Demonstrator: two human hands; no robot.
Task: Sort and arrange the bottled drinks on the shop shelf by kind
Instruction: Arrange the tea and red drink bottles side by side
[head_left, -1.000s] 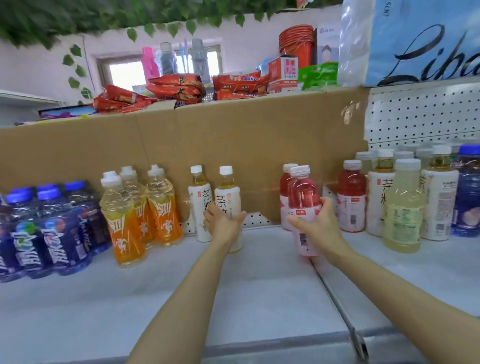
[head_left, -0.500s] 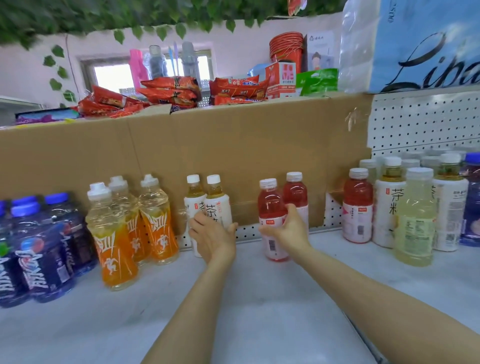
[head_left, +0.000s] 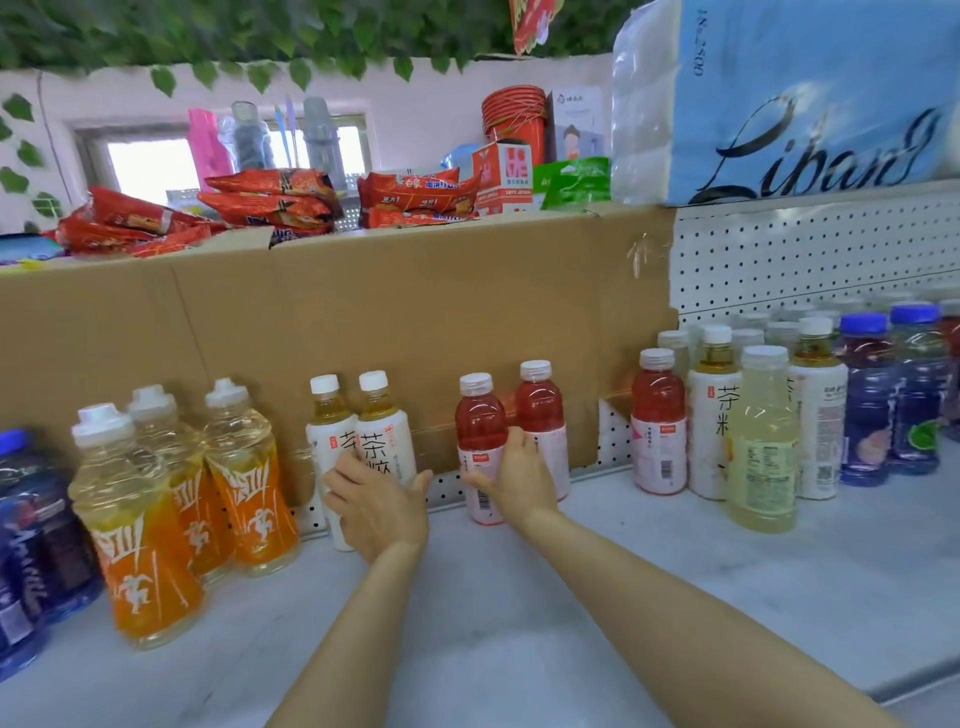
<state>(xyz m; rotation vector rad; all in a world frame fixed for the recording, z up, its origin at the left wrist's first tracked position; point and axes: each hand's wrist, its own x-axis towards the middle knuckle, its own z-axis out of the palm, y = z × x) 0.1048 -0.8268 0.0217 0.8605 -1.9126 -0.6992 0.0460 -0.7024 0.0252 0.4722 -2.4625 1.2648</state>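
Two white-labelled tea bottles (head_left: 384, 436) stand side by side against the cardboard backing; my left hand (head_left: 376, 501) wraps around the lower part of the right one. A pair of red drink bottles (head_left: 480, 426) stands just to the right; my right hand (head_left: 517, 475) grips the front one, which rests on the shelf (head_left: 519, 623). Three orange sports drinks (head_left: 140, 525) stand to the left, blue bottles (head_left: 31, 535) at the far left. On the right is a mixed cluster: a red bottle (head_left: 657, 421), tea bottles (head_left: 714, 415), a pale yellow bottle (head_left: 762, 441) and blue bottles (head_left: 865, 405).
A cardboard sheet (head_left: 363, 322) backs the shelf, with white pegboard (head_left: 810, 249) to its right. Red snack packets (head_left: 270, 202) and boxes lie on top behind it. A blue tissue pack (head_left: 789, 98) sits on the upper right shelf. Bare shelf surface lies in front of the bottles.
My right hand carried the red bottle leftward and set it down beside the other red one. My left hand stayed on the tea bottle. The view shifted left.
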